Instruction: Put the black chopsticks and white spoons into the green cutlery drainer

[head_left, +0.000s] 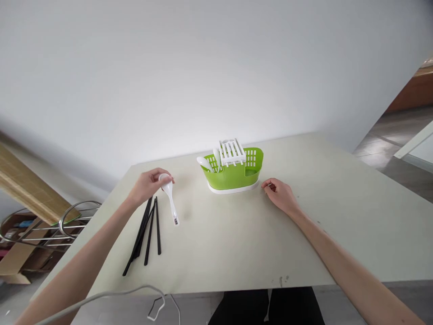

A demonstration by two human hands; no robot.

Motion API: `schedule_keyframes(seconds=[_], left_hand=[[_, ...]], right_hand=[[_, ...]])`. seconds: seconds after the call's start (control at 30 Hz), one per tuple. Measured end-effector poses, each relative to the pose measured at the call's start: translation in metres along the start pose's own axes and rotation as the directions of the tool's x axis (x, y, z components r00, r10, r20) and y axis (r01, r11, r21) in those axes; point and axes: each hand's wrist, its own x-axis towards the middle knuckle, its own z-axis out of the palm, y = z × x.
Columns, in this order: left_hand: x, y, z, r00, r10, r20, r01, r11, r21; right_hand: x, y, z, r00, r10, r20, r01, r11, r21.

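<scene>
My left hand [154,185] pinches a white spoon [171,204] by its bowl, and the handle points down toward the table's front edge. Several black chopsticks [144,232] lie loosely bunched on the table below that hand. At the middle of the table stands a green cutlery basket [228,178] with a white base and a white slatted rack [232,151] across its top. Two white spoons [205,163] lean in its left compartment. My right hand [278,193] rests on the table just right of the basket, its fingers curled in with nothing visible in them.
The pale table [233,243] backs onto a white wall [189,76]. A grey cable [111,293] crosses in front of the near left edge. Left of the table are a metal rack [69,225] and a cardboard box [18,259].
</scene>
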Motion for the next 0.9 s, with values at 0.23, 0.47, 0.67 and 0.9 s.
schedule_keyframes(seconds=[0.23,0.47,0.67,0.9], left_hand=[[-0.014,-0.035,0.013,0.95,-0.096,0.297,0.055,0.988,0.146],[-0.012,-0.052,0.013,0.903,-0.116,0.415,0.03,0.977,0.21],[-0.01,-0.069,0.015,0.892,-0.16,0.424,0.04,0.959,0.279],[0.003,-0.071,0.016,0.922,-0.106,0.372,-0.052,0.919,0.391]], right_hand=[[0.0,0.002,0.0,1.0,-0.024,-0.007,0.024,1.0,0.005],[-0.001,0.001,-0.001,1.0,-0.006,0.005,0.006,1.0,0.005],[-0.002,-0.001,-0.001,1.0,-0.012,-0.002,0.012,1.0,-0.006],[-0.001,-0.002,-0.001,1.0,-0.023,-0.004,0.023,1.0,0.0]])
